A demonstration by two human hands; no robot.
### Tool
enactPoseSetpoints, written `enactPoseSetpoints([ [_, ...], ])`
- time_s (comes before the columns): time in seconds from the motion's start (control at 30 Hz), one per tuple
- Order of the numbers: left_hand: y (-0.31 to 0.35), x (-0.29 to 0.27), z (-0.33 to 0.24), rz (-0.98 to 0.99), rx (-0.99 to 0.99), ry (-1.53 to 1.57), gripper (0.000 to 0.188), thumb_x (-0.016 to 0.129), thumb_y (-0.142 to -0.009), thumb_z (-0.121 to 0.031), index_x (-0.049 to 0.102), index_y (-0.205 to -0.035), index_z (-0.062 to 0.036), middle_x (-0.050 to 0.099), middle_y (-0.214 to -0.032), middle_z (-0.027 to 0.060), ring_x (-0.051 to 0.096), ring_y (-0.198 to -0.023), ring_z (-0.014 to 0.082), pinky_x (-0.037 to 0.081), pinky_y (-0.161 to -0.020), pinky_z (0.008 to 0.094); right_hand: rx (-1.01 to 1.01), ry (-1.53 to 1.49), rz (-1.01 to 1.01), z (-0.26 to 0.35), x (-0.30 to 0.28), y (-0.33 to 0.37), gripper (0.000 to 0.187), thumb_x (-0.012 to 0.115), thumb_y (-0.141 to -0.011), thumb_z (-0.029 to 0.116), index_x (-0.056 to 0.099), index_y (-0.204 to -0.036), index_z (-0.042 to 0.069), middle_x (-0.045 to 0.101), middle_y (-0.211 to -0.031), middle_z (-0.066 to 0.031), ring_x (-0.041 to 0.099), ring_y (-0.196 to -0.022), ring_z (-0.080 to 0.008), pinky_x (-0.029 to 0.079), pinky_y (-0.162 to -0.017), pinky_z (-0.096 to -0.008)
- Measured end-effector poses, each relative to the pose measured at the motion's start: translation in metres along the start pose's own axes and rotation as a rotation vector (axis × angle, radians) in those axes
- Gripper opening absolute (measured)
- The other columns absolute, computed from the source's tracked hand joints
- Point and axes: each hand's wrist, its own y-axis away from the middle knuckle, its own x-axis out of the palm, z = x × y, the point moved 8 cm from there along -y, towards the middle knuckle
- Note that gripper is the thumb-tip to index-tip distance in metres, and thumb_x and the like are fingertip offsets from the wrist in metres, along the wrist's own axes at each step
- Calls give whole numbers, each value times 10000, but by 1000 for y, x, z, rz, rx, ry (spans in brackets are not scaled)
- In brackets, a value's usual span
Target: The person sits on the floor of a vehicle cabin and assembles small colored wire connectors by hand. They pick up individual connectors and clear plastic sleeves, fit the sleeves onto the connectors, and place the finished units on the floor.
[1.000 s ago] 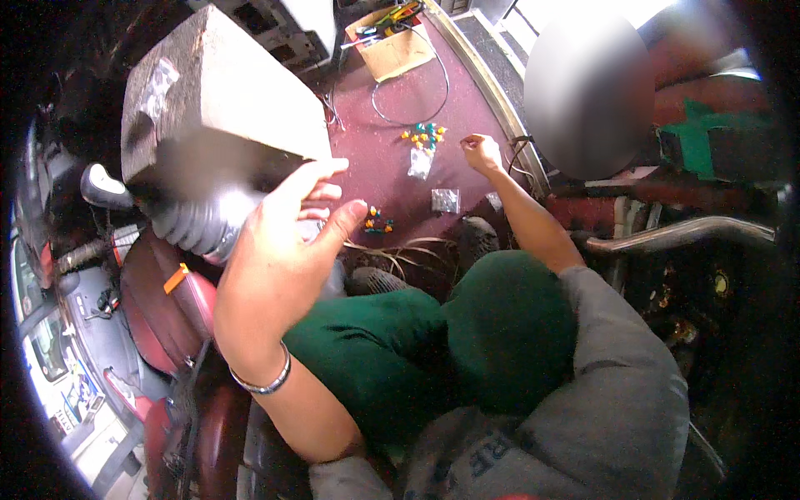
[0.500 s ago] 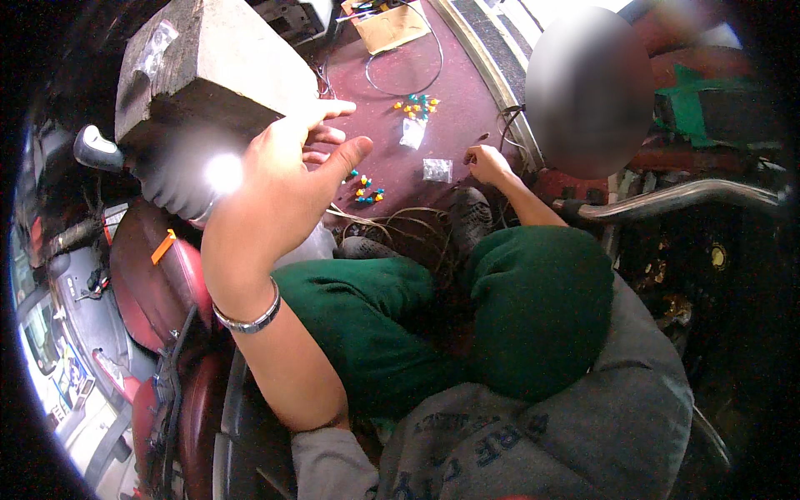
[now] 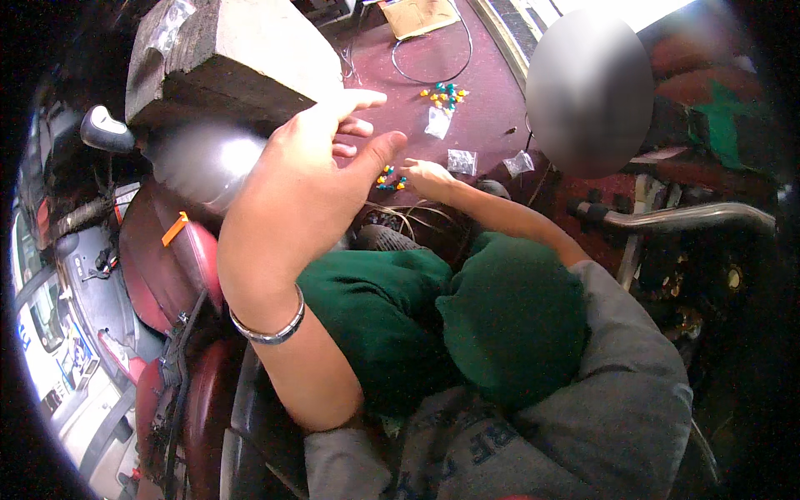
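My left hand (image 3: pixel 312 175), a metal bracelet on its wrist, is raised above the dark red surface (image 3: pixel 492 108), empty. Its thumb and forefinger are apart and the other fingers curl a little. Low over the surface, my right hand (image 3: pixel 430 181) reaches leftward to a small group of yellow and teal pieces (image 3: pixel 390 179). Its fingers are bent together at the edge of that group; whatever they hold is too small to make out. Farther off lies a second cluster of yellow and teal pieces (image 3: pixel 446 95). Small clear bags (image 3: pixel 437 122) lie nearby, one with dark contents (image 3: pixel 462 162).
A large grey-white block (image 3: pixel 258 54) stands at the far left beside a gear lever knob (image 3: pixel 107 130). A cardboard piece (image 3: pixel 419 17) and a looped cable (image 3: pixel 433 81) lie at the back. A metal rail (image 3: pixel 700 218) runs along the right, and loose wires (image 3: pixel 408 218) lie by my feet.
My right hand has moved left, from beside the bags to the nearer group of pieces. A clear bag now shows near where it was. My left hand stays raised, and the view has shifted.
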Motion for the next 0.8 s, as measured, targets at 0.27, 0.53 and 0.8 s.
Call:
enactPoseSetpoints([
  [0.27, 0, 3, -2, 25, -5, 11, 466, 763, -935, -284, 660, -1296, -8, 743, -1092, 215, 740, -953, 289, 588, -865, 391, -70, 249, -7, 6, 17, -6, 319, 678, -870, 132, 704, -1186, 101, 644, -1072, -130, 670, -1025, -356, 580, -845, -483],
  [0.53, -2, -2, 4, 73, -71, 39, 471, 750, -958, -280, 649, -1313, 13, 748, -1084, 214, 736, -941, 241, 587, -852, 360, -77, -32, -176, 29, -55, 22, 215, 708, -905, 142, 741, -1111, 90, 685, -985, -137, 684, -959, -337, 578, -808, -453],
  [0.8, -3, -41, -64, -385, 294, 265, 349, 722, -1012, -247, 707, -1292, -39, 728, -1091, 86, 685, -915, 129, 574, -726, 274, -224, -273, -348, 121, -365, 3, 275, 782, -952, 218, 764, -1115, -2, 782, -1075, -68, 697, -942, -105, 564, -879, -301],
])
